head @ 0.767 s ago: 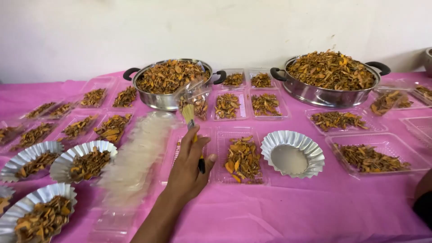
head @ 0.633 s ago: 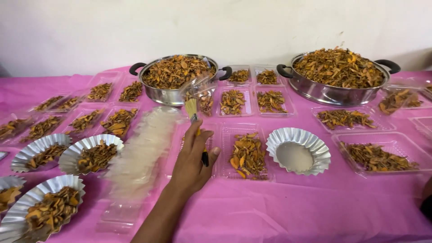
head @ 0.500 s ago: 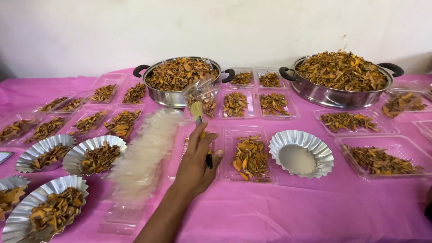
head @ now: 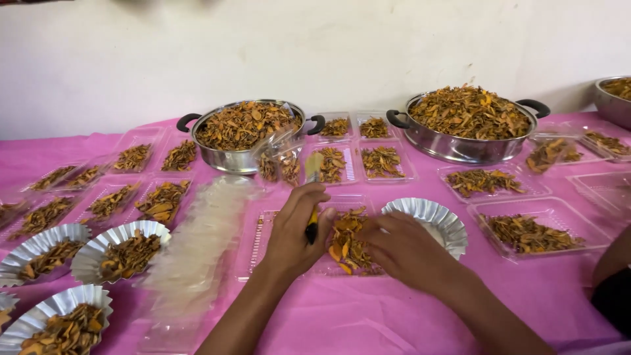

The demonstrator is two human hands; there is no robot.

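Note:
My left hand grips a small scoop with a yellow and black handle, held upright with its tip pointing away from me. Just right of it, a clear plastic tray holds a pile of orange dried pieces. My right hand lies flat over the right side of that pile, fingertips touching the pieces, and it covers part of a fluted foil cup. A stack of clear plastic lids lies to the left of my left hand.
Two steel pots heaped with dried pieces stand at the back of the pink table. Filled plastic trays and filled foil cups surround them. Another person's arm shows at the right edge.
My right hand has come into view and settled on the pile in the tray. The view has shifted left and closer. My left hand still holds the scoop.

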